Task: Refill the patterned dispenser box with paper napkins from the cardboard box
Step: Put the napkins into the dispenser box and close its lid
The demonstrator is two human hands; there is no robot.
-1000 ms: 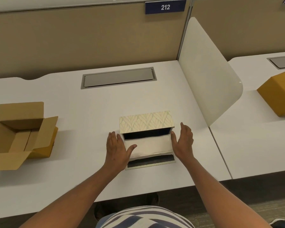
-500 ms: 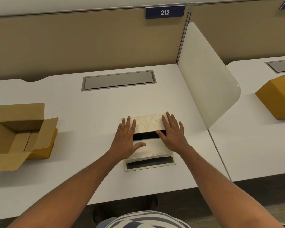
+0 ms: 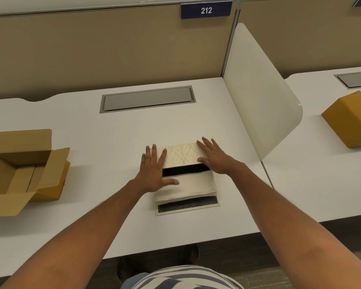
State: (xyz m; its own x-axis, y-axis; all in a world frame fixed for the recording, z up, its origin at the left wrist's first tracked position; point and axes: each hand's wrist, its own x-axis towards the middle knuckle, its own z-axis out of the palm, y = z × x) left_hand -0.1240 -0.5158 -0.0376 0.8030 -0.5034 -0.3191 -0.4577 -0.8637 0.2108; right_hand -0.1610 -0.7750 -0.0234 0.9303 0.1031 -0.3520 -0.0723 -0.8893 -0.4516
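Note:
The patterned dispenser box (image 3: 181,156), cream with a leaf print, lies near the desk's front middle with its dark interior showing. A stack of white paper napkins (image 3: 193,184) sticks out of its near side, over a flat dark-lined flap (image 3: 188,207). My left hand (image 3: 153,172) lies flat on the box's left end, its thumb on the napkins. My right hand (image 3: 214,156) rests flat on the box's right end. The open cardboard box (image 3: 19,174) sits at the left, and no napkins show inside it.
A white curved divider panel (image 3: 258,97) stands to the right of the dispenser. Beyond it a closed yellow-brown box (image 3: 348,119) sits on the neighbouring desk. A grey cable hatch (image 3: 147,99) is set into the white desk (image 3: 113,142) behind the dispenser.
Both hands have moved forward from beside the napkin stack onto the top of the patterned box, fingers spread flat. The cardboard box has not moved.

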